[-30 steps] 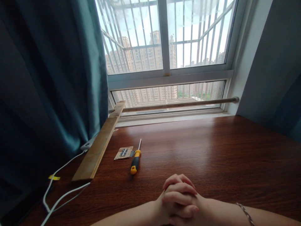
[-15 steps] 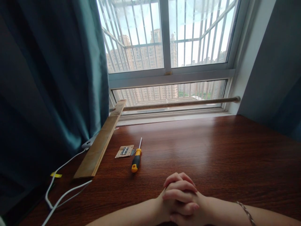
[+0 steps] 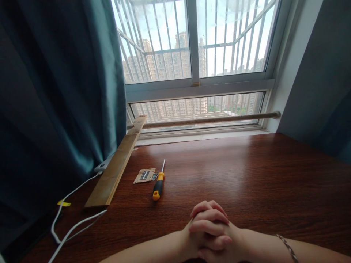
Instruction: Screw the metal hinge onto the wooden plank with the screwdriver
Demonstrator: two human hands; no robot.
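Note:
My left hand (image 3: 192, 235) and my right hand (image 3: 229, 233) are clasped at the bottom of the view, fingers interlaced and closed, with no object visible between them. They are over the near part of the dark red-brown wooden table (image 3: 263, 190). A screwdriver (image 3: 158, 185) with a yellow and black handle lies up and left of my hands, its shaft pointing toward the window. Touching or very close to it are several small screws (image 3: 155, 176). Beside them is a flat piece of cardboard (image 3: 139, 177) bearing a dark slotted metal part (image 3: 145, 175).
A long wooden board (image 3: 113, 175) slants along the table's left side. White cables (image 3: 79, 223) curl near it, by a white plug strip (image 3: 102, 166) and a yellow tag (image 3: 64, 203). A blue curtain (image 3: 90, 91) hangs left; a barred window (image 3: 194, 86) with a rail (image 3: 211, 121) is behind.
The whole view has shifted very slightly. My hands stay clasped, and the screwdriver, cardboard and board lie as before.

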